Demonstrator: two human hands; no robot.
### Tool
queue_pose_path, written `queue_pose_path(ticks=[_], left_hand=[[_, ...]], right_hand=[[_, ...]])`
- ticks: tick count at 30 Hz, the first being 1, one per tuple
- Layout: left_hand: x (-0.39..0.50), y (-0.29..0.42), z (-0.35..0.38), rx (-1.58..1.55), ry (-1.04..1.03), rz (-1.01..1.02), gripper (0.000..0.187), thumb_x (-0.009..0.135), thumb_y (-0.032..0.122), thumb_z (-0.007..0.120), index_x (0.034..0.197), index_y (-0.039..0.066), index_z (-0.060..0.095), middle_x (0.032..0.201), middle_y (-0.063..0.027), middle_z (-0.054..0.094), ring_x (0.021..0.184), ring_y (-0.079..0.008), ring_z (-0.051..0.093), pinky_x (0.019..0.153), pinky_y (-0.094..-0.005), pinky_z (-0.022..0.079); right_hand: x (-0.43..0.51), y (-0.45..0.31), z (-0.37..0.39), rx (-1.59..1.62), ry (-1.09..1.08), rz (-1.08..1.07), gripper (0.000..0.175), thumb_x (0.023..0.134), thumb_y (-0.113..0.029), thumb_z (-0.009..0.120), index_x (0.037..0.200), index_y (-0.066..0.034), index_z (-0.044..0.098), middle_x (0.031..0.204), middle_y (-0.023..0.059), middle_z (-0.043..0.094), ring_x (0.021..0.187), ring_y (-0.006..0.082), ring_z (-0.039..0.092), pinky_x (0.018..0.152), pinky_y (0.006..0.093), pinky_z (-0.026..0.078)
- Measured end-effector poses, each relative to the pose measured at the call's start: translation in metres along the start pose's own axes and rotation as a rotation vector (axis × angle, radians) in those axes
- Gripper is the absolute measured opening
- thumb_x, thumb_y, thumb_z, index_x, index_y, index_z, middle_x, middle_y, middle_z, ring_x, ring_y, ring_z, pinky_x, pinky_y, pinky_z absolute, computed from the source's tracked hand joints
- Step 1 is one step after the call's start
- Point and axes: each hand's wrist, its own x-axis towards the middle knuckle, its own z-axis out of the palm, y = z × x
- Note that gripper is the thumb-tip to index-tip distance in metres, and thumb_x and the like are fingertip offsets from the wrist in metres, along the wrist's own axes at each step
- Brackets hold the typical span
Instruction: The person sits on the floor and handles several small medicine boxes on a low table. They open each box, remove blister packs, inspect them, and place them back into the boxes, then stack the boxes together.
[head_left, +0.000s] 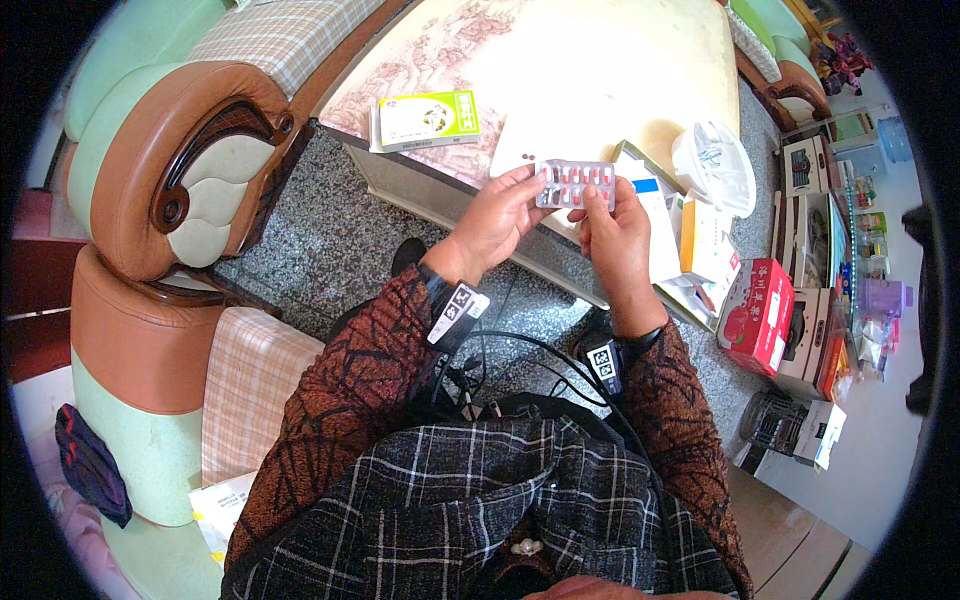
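A blister pack (574, 185) of red-and-white capsules is held between both hands above the near edge of the coffee table (450, 60). My left hand (501, 214) grips its left end, where several pockets look emptied. My right hand (619, 238) grips the other end, its thumb lying on the lower row of capsules. Just beyond the pack, a few small dark red pills (528, 157) rest on a white surface. A green-and-white medicine box (429, 120) lies on the table to the left of my hands.
Right of my hands, an open carton (694, 304) holds several medicine boxes, including a yellow-and-white box (697, 236). A translucent plastic tub (716, 169) stands beside it. Black cables (525, 341) hang between my forearms. A sofa (142, 322) is at left; a red cardboard box (756, 315) is at right.
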Motion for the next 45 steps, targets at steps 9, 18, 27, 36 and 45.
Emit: queue_pose_path(ticks=[9,18,27,36,45], left_hand=[[0.014,0.006,-0.011,-0.017,-0.032,0.076,0.044,0.111,0.016,0.046,0.15,-0.003,0.045,0.14,-0.0142,0.06,0.125,-0.0198,0.06,0.112,-0.0358,0.048],[0.012,0.009,-0.009,0.041,-0.017,0.118,0.046,0.111,0.019,0.049,0.151,-0.002,0.045,0.143,-0.0141,0.058,0.125,-0.0202,0.06,0.112,-0.0378,0.048],[0.002,-0.001,0.004,0.088,-0.105,-0.014,0.04,0.111,0.015,0.051,0.144,-0.006,0.05,0.132,-0.0139,0.065,0.119,-0.0214,0.067,0.107,-0.038,0.056],[0.0,0.002,0.005,0.078,-0.018,-0.023,0.032,0.109,0.014,0.049,0.135,-0.003,0.056,0.128,-0.0153,0.066,0.115,-0.0232,0.069,0.104,-0.0397,0.058],[-0.001,0.0,0.002,0.132,0.07,0.012,0.022,0.106,0.006,0.051,0.125,0.001,0.059,0.119,-0.0135,0.067,0.107,-0.0214,0.071,0.093,-0.0375,0.064]], right_hand=[[0.0,-0.005,-0.002,0.046,0.096,-0.049,0.015,0.108,-0.018,0.059,0.114,-0.0039,0.06,0.077,0.0045,0.068,0.055,0.0043,0.055,0.046,0.0206,0.043],[-0.004,-0.004,-0.009,0.075,0.088,-0.051,0.013,0.108,-0.017,0.058,0.111,-0.0047,0.059,0.078,0.005,0.068,0.054,0.004,0.054,0.045,0.0198,0.042],[-0.006,0.006,-0.006,0.034,0.05,-0.029,0.013,0.109,-0.018,0.058,0.115,-0.0063,0.059,0.078,0.0037,0.068,0.051,0.0027,0.05,0.043,0.0191,0.039],[-0.009,0.009,-0.001,-0.027,0.023,-0.095,0.013,0.108,-0.016,0.058,0.116,-0.0056,0.058,0.079,0.0034,0.068,0.053,0.0024,0.052,0.043,0.0183,0.039],[-0.012,0.009,0.004,-0.077,0.05,-0.089,0.017,0.104,-0.008,0.061,0.119,0.0013,0.061,0.092,0.005,0.072,0.075,0.009,0.068,0.063,0.0249,0.054]])
